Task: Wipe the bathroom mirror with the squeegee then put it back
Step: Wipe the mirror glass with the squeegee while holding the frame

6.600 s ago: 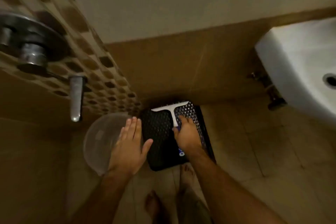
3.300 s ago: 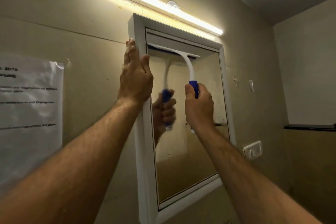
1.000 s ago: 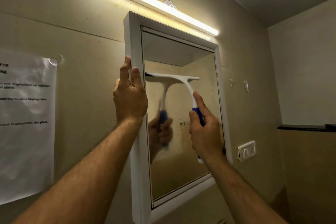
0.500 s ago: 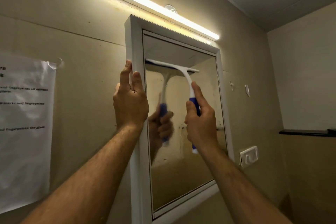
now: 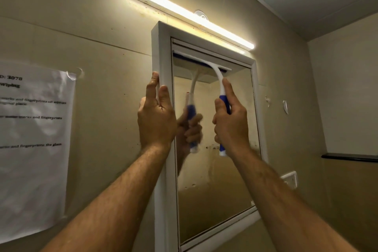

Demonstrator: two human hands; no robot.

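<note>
A white-framed mirror (image 5: pixel 214 186) hangs on the beige wall ahead. The squeegee (image 5: pixel 217 73) has a white blade and neck and a blue handle. Its blade lies flat against the glass near the mirror's top edge. My right hand (image 5: pixel 230 125) grips the blue handle, index finger stretched up along the neck. My left hand (image 5: pixel 156 116) holds the left edge of the mirror frame, fingers hooked round it. The glass reflects the squeegee and my right hand.
A lit tube light (image 5: pixel 184 12) runs above the mirror. A printed paper sheet (image 5: pixel 32 145) is taped to the wall at left. A white wall switch (image 5: pixel 289 179) sits right of the mirror, with a dark ledge (image 5: pixel 349 157) beyond it.
The squeegee blade has gone up from the mirror's middle to near its top edge. My right hand rose with it. My left hand stays on the frame.
</note>
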